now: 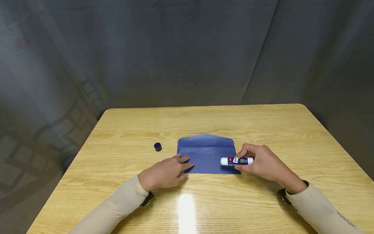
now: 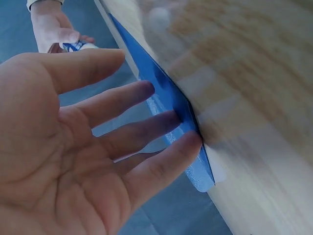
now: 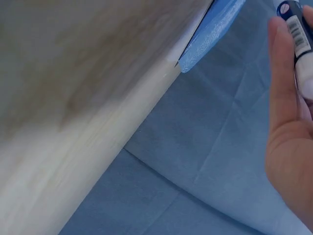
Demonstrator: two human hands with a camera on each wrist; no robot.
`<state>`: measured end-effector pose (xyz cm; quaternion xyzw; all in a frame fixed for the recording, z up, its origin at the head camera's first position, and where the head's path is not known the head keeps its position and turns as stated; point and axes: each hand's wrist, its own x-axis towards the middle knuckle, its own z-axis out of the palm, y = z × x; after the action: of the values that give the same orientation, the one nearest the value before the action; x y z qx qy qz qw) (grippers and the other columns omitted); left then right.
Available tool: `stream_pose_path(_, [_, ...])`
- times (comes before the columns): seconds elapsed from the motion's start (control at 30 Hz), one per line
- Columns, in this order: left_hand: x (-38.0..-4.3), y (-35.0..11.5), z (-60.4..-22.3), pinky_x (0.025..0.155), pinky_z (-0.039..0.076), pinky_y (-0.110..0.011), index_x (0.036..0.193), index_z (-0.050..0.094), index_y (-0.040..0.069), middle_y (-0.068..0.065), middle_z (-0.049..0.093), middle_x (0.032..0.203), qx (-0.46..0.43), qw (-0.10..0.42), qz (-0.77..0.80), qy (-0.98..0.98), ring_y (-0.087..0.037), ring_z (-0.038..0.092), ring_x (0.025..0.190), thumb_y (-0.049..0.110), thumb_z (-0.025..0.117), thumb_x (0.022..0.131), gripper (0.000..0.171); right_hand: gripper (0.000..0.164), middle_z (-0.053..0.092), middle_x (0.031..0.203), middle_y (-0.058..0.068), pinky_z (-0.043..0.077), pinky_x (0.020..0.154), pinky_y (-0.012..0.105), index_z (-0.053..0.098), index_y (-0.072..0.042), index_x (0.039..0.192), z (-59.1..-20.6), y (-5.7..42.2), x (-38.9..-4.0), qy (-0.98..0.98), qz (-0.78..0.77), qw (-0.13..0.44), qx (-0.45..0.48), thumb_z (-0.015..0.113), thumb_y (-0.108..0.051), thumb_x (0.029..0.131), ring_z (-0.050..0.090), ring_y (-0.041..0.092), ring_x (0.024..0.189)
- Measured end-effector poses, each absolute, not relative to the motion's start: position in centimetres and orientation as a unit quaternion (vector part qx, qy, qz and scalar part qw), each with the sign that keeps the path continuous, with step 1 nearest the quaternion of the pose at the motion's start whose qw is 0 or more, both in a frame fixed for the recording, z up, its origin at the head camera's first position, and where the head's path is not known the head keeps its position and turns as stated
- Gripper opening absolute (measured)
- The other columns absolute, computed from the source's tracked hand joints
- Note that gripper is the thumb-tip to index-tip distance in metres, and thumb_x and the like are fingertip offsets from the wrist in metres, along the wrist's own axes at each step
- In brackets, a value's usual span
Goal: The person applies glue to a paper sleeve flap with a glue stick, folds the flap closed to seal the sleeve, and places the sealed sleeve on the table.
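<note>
A blue envelope [image 1: 204, 159] lies on the table with its pointed flap [image 1: 204, 140] spread toward the far side. My left hand [image 1: 168, 171] rests at its near left corner, fingers extended and fingertips on the paper. In the left wrist view those fingers [image 2: 161, 169] reach the envelope's edge, spread apart. My right hand [image 1: 261, 162] holds a glue stick [image 1: 242, 161] sideways over the envelope's right part, pinched between thumb and fingers. The glue stick's white end points left, and its cap is off. In the right wrist view, its label with a barcode [image 3: 298, 34] shows beside the fingers.
A small dark blue cap [image 1: 157, 147] stands on the wooden table [image 1: 131, 130], left of the envelope. Grey curtains [image 1: 175, 55] hang behind the table's far edge. Dark straps [image 1: 147, 199] circle both wrists.
</note>
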<state>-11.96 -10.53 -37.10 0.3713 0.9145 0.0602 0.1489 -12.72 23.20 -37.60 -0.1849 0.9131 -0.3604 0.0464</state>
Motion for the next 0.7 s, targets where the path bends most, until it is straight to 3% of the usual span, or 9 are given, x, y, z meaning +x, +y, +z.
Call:
stream_pose_path(0.23, [-13.1,-10.7,-36.4,0.099,0.051,-0.037,0.145,0.053,0.009,-0.014,0.052,0.149,0.351,0.127,0.1,0.922,-0.03,0.053,0.135,0.028,0.057,0.101,0.047,0.028,0.075,0.088,-0.011,0.052,0.06,0.02,0.063,-0.025,0.084,-37.9,23.3,-12.6,0.907,-0.361,0.044,-0.213,0.089,-0.022,0.074,0.067,-0.001,0.073])
stream_pose_path(0.3, [-13.8,-10.5,-36.3,0.101,0.052,-0.038,0.143,0.054,0.008,-0.013,0.055,0.146,0.345,0.102,0.101,0.927,-0.029,0.056,0.133,0.027,0.062,0.099,0.049,0.027,0.075,0.086,-0.011,0.052,0.061,0.02,0.065,-0.026,0.084,-37.9,23.3,-12.5,0.909,-0.355,0.042,-0.216,0.089,-0.024,0.073,0.066,-0.001,0.073])
stream_pose_path(0.43, [-15.5,-10.1,-36.5,0.11,0.045,-0.043,0.147,0.048,0.006,-0.015,0.048,0.151,0.319,0.062,0.093,0.941,-0.032,0.048,0.139,0.029,0.073,0.092,0.065,0.027,0.074,0.088,-0.011,0.052,0.062,0.02,0.065,-0.027,0.084,-37.9,23.3,-12.4,0.912,-0.344,0.044,-0.221,0.089,-0.027,0.073,0.066,-0.001,0.075])
stream_pose_path(0.6, [-17.2,-9.5,-36.9,0.116,0.038,-0.05,0.159,0.024,0.012,-0.019,0.025,0.164,0.27,0.09,0.092,0.954,-0.043,0.027,0.149,0.033,0.083,0.08,0.101,0.028,0.072,0.086,-0.015,0.053,0.065,0.02,0.063,-0.029,0.082,-38.1,23.1,-12.3,0.911,-0.334,0.038,-0.24,0.09,-0.027,0.073,0.065,-0.002,0.077])
stream_pose_path(0.7, [-17.7,-9.3,-37.1,0.116,0.037,-0.051,0.162,0.012,0.018,-0.017,0.023,0.164,0.255,0.109,0.097,0.956,-0.042,0.025,0.15,0.032,0.085,0.077,0.113,0.028,0.07,0.085,-0.016,0.054,0.066,0.02,0.063,-0.029,0.083,-38.1,22.9,-12.3,0.91,-0.331,0.035,-0.248,0.09,-0.025,0.073,0.065,-0.002,0.078])
